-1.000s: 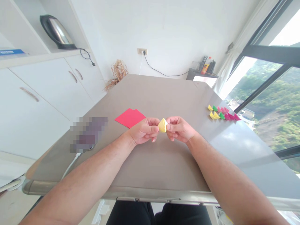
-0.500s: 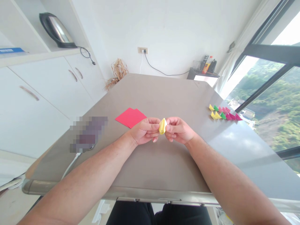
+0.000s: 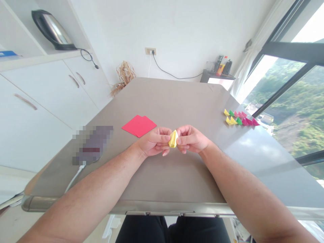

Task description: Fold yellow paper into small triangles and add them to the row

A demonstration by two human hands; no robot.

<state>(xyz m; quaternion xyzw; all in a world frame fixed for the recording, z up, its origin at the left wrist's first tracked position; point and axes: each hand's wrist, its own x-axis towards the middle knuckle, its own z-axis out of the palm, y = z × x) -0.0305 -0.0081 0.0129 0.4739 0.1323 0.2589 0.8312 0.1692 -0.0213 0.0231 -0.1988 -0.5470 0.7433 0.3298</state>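
Observation:
A small folded yellow paper piece [image 3: 173, 139] with a pointed top is held up between both hands over the table. My left hand [image 3: 157, 141] pinches its left edge between thumb and fingers. On the opposite edge, my right hand [image 3: 191, 139] grips it the same way. Just beyond my left hand lie red paper sheets [image 3: 139, 125], overlapping and flat. Far to the right stand two rows of folded paper pieces [image 3: 238, 120] in yellow, green, pink and magenta.
The grey-brown table [image 3: 174, 101] fills the middle. A blurred-out phone-like object [image 3: 95, 145] with a white cable [image 3: 74, 178] lies left. A kettle [image 3: 54, 30] sits on a shelf; a window [image 3: 280, 81] is at the right.
The yellow paper piece has tilted slightly between my fingers, and both hands still pinch it. The whole view has shifted a little.

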